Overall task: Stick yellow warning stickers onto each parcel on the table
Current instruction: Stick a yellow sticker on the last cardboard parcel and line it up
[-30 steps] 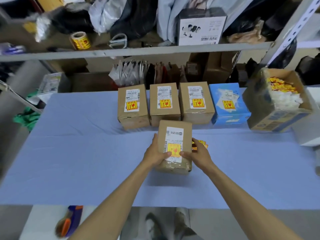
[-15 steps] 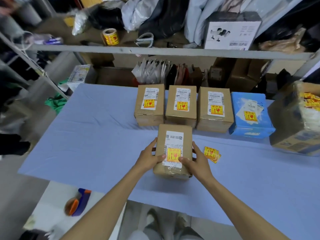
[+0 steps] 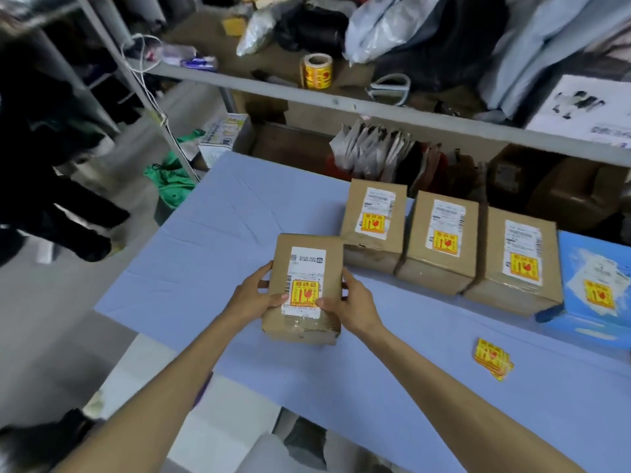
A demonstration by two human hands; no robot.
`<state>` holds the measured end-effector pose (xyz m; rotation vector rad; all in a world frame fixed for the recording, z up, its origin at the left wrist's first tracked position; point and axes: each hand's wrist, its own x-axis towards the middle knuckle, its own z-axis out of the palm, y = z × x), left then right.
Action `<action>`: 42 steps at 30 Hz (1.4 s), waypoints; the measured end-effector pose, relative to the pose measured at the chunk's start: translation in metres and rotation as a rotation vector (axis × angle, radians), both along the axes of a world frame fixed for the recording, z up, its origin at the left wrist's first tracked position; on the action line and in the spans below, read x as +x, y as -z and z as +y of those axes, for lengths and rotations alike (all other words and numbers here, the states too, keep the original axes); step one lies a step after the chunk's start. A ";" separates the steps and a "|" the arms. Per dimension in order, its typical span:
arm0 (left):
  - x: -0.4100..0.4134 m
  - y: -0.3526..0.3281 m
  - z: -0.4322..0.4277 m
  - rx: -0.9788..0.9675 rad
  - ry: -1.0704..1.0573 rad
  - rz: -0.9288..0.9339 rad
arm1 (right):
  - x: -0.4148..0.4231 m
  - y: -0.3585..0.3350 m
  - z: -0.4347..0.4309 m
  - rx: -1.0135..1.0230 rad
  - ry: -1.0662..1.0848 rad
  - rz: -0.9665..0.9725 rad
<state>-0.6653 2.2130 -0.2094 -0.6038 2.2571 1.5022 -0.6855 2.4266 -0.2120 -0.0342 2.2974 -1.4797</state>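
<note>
Stiff, seemingly light cardboard parcel clasped by left hand and right hand; best gripped at side walls.

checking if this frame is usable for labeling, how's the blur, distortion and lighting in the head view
Head view: the held parcel and its yellow sticker are fairly sharp; the left edge and the shelf clutter smear with motion blur; wide-angle distortion tilts the shelf and bows the table; lighting is soft and even, no glare, only a faint shadow under the parcel; label print is too soft to read.
</note>
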 end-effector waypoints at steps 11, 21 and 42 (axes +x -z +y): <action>-0.121 -0.008 -0.095 -0.092 0.080 -0.010 | -0.094 -0.007 -0.099 0.050 0.090 -0.069; -0.205 -0.008 -0.074 -0.128 0.262 0.007 | -0.149 -0.011 -0.090 0.067 0.267 -0.100; -0.263 0.018 -0.085 -0.092 0.230 -0.060 | -0.200 -0.007 -0.118 0.241 0.222 -0.169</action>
